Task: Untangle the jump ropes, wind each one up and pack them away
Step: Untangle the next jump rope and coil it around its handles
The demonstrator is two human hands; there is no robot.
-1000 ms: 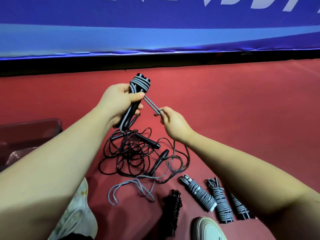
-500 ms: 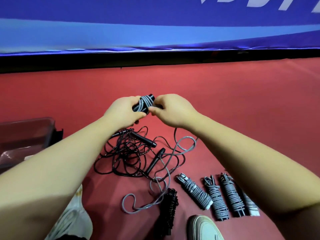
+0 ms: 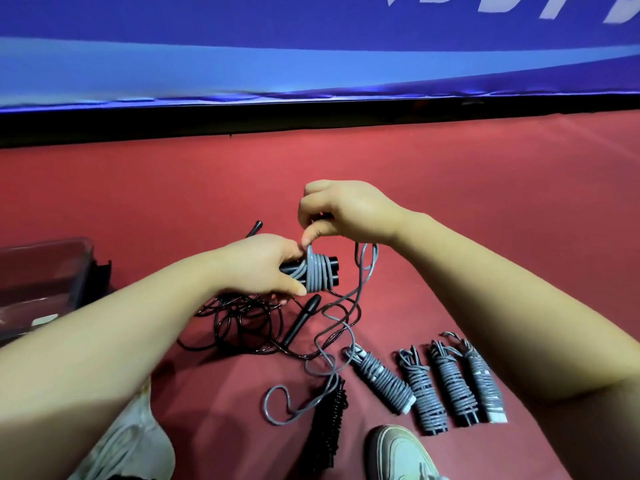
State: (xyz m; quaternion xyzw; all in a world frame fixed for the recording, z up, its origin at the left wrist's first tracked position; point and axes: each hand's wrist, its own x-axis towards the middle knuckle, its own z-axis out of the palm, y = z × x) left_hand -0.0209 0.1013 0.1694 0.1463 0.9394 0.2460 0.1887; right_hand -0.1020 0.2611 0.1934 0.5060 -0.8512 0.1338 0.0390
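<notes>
My left hand (image 3: 263, 265) grips a pair of black handles (image 3: 332, 271) lying sideways, with grey cord coiled round them (image 3: 317, 277). My right hand (image 3: 343, 211), just above, pinches the same grey cord (image 3: 362, 271), whose loose length drops and loops over the red floor to the front. A tangled black jump rope (image 3: 242, 320) with a black handle (image 3: 301, 320) lies under my left hand. Several wound grey ropes (image 3: 429, 386) lie in a row at the front right. A wound black rope (image 3: 329, 420) lies beside them.
A dark plastic bin (image 3: 45, 271) stands at the left edge. A shoe (image 3: 398, 452) shows at the bottom, and a pale cloth (image 3: 131, 448) at the lower left. A blue padded wall (image 3: 311, 64) closes off the far side of the red floor (image 3: 485, 202).
The handles turned from upright to sideways and came lower. My right hand carried the grey cord over the top of them, adding a turn; the loose cord on the floor has shifted.
</notes>
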